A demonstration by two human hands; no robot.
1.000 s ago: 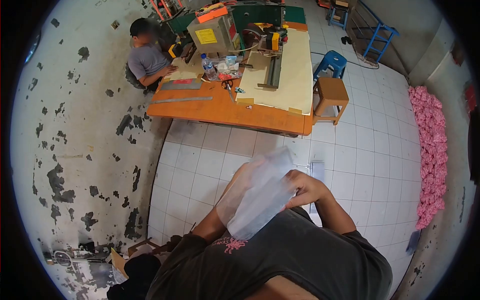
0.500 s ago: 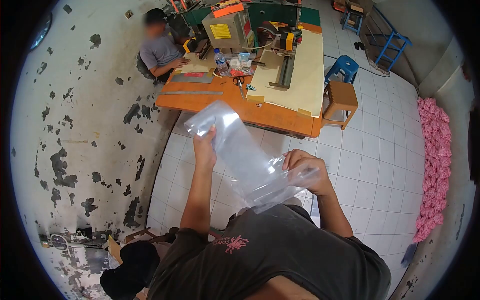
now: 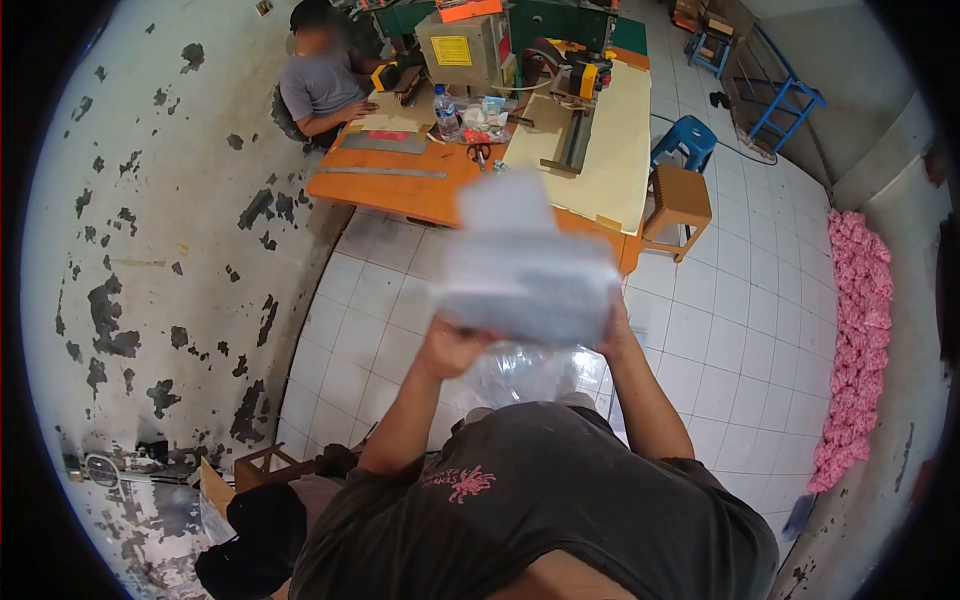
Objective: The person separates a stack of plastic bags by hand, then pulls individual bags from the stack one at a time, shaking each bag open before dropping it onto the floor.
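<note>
A clear plastic sheet [image 3: 530,285] is stretched between my two hands in front of my body, smeared by motion and looking whitish. My left hand [image 3: 458,345] is closed on its lower left edge. At the opposite edge my right hand [image 3: 616,325] grips it, with the fingers partly hidden behind the plastic. One flap of the sheet sticks up toward the orange worktable [image 3: 390,190] and overlaps its front edge in this view. More crinkled clear plastic [image 3: 525,370] shows below the hands, close to my shirt.
Scissors [image 3: 479,153], a water bottle [image 3: 446,115] and a metal machine [image 3: 455,55] are on the table. A co-worker [image 3: 325,85] sits at its left side. Brown [image 3: 679,195] and blue [image 3: 686,140] stools stand right; a pink bundle [image 3: 853,340] lines the right wall.
The plastic sheet has gone from a slanted, sharp-edged spread to a level, blurred one. My left hand has come down and inward; my right hand has shifted slightly up.
</note>
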